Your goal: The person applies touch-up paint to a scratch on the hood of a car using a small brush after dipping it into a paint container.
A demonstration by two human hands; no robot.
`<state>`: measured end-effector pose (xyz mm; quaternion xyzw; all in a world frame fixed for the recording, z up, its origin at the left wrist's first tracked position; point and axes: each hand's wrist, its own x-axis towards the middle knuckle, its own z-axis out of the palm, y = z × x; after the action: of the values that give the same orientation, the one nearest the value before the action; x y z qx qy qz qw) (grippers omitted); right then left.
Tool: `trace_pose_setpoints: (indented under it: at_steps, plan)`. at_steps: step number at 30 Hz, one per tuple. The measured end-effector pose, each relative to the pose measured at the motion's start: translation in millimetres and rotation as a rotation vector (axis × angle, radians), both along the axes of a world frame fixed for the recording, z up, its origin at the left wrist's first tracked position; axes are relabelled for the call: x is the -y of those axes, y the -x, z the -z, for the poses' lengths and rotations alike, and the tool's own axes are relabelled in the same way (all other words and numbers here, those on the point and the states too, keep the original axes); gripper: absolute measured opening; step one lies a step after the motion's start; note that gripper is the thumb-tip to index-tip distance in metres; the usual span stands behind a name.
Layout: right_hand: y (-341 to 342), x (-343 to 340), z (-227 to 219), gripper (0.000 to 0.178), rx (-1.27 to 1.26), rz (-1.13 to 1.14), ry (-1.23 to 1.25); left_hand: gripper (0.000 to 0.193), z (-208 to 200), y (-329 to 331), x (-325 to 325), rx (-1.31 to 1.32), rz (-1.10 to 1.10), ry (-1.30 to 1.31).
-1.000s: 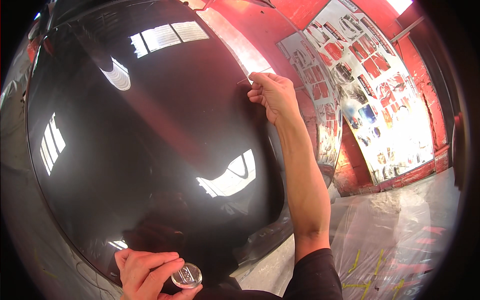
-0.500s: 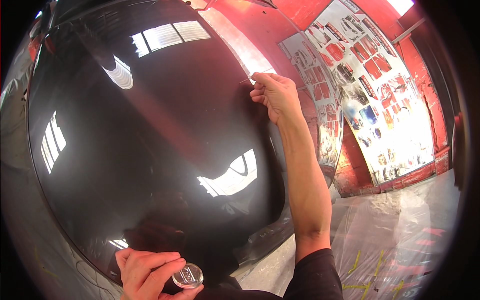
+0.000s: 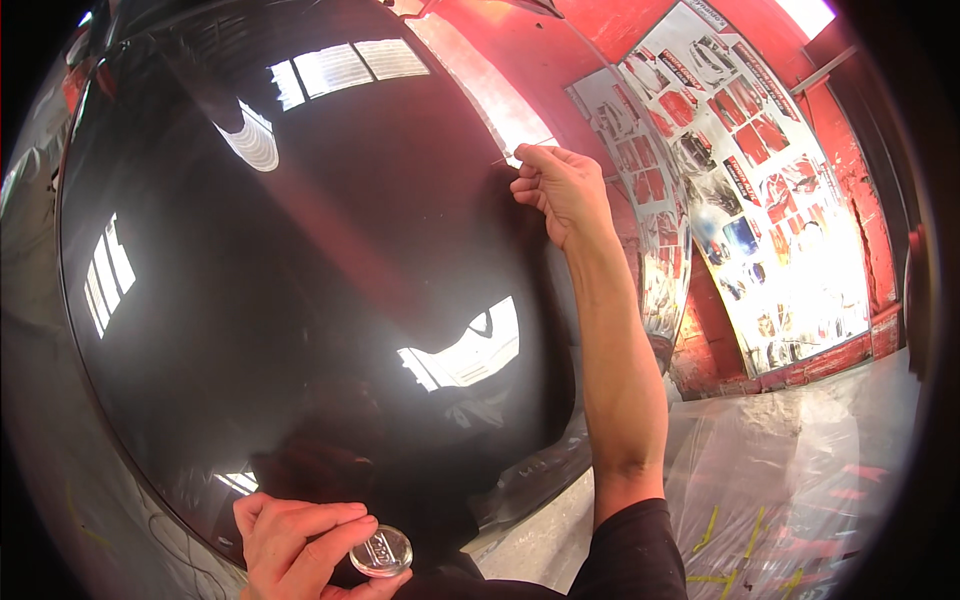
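Note:
A glossy black car hood point(image 3: 300, 330) fills the left and middle of the view. Over its right edge, my right hand point(image 3: 562, 192) is closed in a pinch with the arm stretched out. A thin needle-like tool point(image 3: 503, 161) sticks out leftward from its fingertips, close to the hood; whether the tip touches the paint I cannot tell. At the hood's near edge, my left hand point(image 3: 300, 545) grips a small round clear container point(image 3: 381, 552) with raised marks on its face, between thumb and fingers. What is in the container cannot be made out.
Bright window reflections point(image 3: 465, 345) shine on the hood. A poster board point(image 3: 740, 190) of car pictures hangs on the red wall point(image 3: 850, 170) at right. Clear plastic sheeting point(image 3: 770, 470) covers the floor at the lower right, with yellow marks.
The view has shifted slightly, so the hood and wall appear a little to the right. Both hands keep the same grips and nearly the same places.

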<state>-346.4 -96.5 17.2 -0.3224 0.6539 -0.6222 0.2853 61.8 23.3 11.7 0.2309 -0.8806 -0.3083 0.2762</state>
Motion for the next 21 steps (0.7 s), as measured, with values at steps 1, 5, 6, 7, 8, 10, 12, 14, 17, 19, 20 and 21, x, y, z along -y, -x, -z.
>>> trace_pose_setpoints:
  at_steps: [1, 5, 6, 7, 8, 10, 12, 14, 17, 19, 20, 21]
  plan:
    - [0.1, -0.1, 0.0, 0.018, 0.0, 0.0, -0.001, 0.062, 0.0, 0.1, -0.4, 0.0, 0.0, -0.001]
    - [-0.2, -0.1, 0.8, 0.017, 0.024, 0.014, 0.01, 0.063, -0.5, -0.4, -1.5, -0.001, -0.012, -0.009]
    - [0.4, -0.6, 1.1, 0.017, 0.043, 0.03, 0.022, 0.063, -0.6, -0.7, -1.6, -0.004, -0.012, -0.012]
    - [1.7, -0.9, 2.1, 0.017, 0.043, 0.028, 0.022, 0.063, -0.8, -0.9, -1.7, -0.003, -0.013, -0.013]
    - [3.4, -1.2, 3.4, 0.017, 0.052, 0.025, 0.029, 0.063, -1.1, -1.0, -1.6, -0.001, -0.011, -0.014]
    - [4.0, -1.0, 3.9, 0.017, 0.062, 0.021, 0.037, 0.063, -1.4, -1.1, -1.6, 0.001, -0.009, -0.016]
    - [2.5, 0.0, 3.4, 0.017, 0.025, 0.005, 0.025, 0.062, -1.1, -0.9, -1.2, -0.003, -0.011, -0.016]
    - [1.9, 0.5, 3.2, 0.018, 0.017, 0.006, 0.019, 0.062, -1.2, -0.6, -1.2, -0.003, -0.014, -0.014]
    - [1.7, 0.5, 2.8, 0.017, 0.007, 0.007, 0.013, 0.062, -0.4, -0.2, -1.8, -0.006, -0.02, -0.01]
    - [0.6, 0.4, 2.3, 0.017, 0.004, 0.008, 0.013, 0.061, 0.3, 0.0, -1.5, -0.008, -0.023, -0.009]
    - [-0.8, 0.5, 1.7, 0.017, -0.002, 0.009, 0.01, 0.062, 0.5, -0.1, -1.2, -0.01, -0.023, -0.005]
    - [-1.5, 0.7, 1.4, 0.017, -0.009, 0.009, 0.008, 0.062, 0.6, -0.2, -0.9, -0.012, -0.024, -0.001]
